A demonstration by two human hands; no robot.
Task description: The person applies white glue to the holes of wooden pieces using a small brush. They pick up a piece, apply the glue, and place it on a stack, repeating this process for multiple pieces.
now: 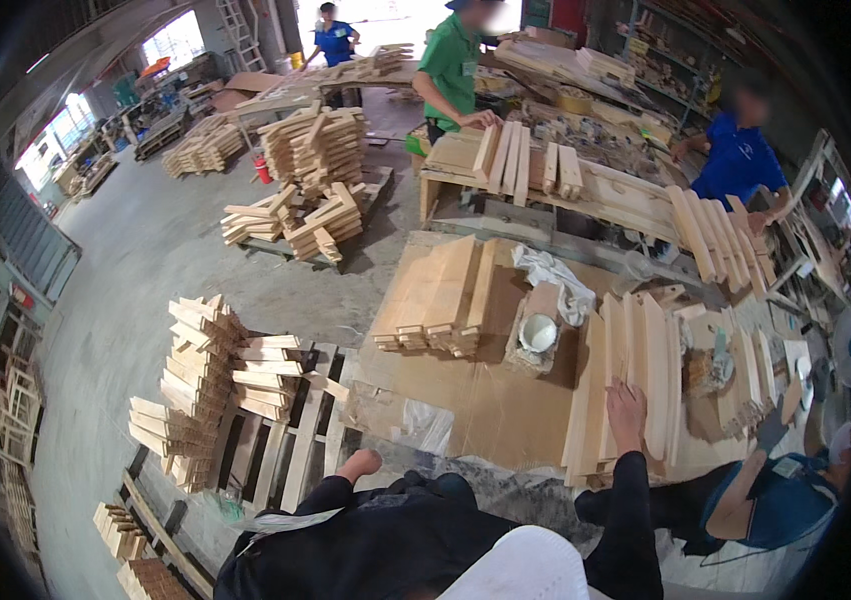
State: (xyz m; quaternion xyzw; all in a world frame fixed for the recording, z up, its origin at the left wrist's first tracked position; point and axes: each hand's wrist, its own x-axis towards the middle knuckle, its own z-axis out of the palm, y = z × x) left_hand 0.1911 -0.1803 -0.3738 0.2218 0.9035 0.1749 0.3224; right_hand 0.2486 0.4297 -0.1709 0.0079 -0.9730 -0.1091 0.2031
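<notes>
My right hand lies on a row of pale wooden boards at the right side of the cardboard-covered table, its fingers stretched along the wood. No board is lifted in it. My left hand is closed in a loose fist near the table's front left corner, with nothing visible in it. Left of the boards stands a white cup on a glue-crusted block. Behind it lies a crumpled white plastic bag. Another stack of wooden pieces rests at the table's far left.
Stacked wooden pieces stand on a pallet to my left. Close on my right, a gloved co-worker handles wood. Across the table, people in green and blue work at a bench. More stacks stand farther off.
</notes>
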